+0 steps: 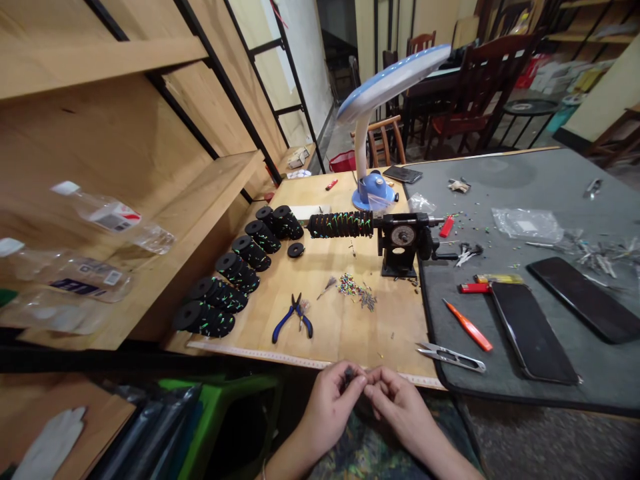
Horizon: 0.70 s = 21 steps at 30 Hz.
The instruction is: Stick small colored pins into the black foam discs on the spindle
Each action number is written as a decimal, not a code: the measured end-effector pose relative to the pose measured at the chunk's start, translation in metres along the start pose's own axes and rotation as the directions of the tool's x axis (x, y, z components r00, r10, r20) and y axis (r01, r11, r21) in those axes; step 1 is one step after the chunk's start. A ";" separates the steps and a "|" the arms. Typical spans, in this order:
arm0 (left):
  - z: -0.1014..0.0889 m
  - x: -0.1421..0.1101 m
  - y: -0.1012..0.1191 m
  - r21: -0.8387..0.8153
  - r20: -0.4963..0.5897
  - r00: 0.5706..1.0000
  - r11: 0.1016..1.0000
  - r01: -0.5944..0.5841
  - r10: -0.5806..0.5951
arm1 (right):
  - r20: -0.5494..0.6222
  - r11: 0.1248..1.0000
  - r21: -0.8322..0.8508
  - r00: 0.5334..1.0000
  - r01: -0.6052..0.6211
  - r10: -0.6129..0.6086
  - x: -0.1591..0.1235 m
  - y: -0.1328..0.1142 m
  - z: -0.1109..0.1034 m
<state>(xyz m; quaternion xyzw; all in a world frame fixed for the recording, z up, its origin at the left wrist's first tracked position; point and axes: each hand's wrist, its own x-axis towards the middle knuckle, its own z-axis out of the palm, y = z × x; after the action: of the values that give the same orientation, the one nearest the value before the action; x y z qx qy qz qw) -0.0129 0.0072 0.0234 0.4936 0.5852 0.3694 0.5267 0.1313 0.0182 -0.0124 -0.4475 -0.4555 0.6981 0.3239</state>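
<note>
My left hand (pixel 327 403) and my right hand (pixel 400 407) meet just below the front edge of the wooden board (pixel 325 267), over my lap. Both are closed in a pinch on a small dark piece (pixel 349 377) held between the fingertips; I cannot make out what it is. On the board ahead lie blue-handled pliers (pixel 293 319), a small heap of coloured beads (pixel 354 288) and a black hand-crank winder (pixel 400 243) with a row of black spools (pixel 341 225) on its shaft.
Rows of black spools (pixel 227 290) line the board's left side. A grey mat (pixel 525 220) to the right carries thread snips (pixel 451 357), an orange cutter (pixel 467 325), lighters (pixel 474 287) and two dark phones (pixel 533 331). A blue desk lamp (pixel 373 133) stands behind; plastic bottles (pixel 110 217) lie on wooden shelves left.
</note>
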 end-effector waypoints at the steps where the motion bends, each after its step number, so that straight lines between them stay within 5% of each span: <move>1: 0.000 0.000 -0.001 -0.060 0.016 0.999 0.998 0.029 -0.029 | -0.021 1.000 -0.014 1.000 0.005 -0.005 0.001 0.001 -0.001; 7: -0.005 -0.002 -0.009 -0.321 0.128 0.982 0.930 0.177 -0.143 | -0.111 0.996 0.089 0.994 -0.013 0.023 0.003 0.012 -0.005; 21: 0.004 -0.001 -0.016 -0.298 0.066 0.990 0.944 0.139 -0.125 | -0.159 0.993 0.120 0.986 -0.021 0.040 0.001 0.005 0.001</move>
<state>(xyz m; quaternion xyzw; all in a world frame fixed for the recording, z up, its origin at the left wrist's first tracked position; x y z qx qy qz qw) -0.0118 0.0018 0.0075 0.3755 0.5412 0.4068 0.6329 0.1294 0.0169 -0.0174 -0.4894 -0.3788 0.6903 0.3748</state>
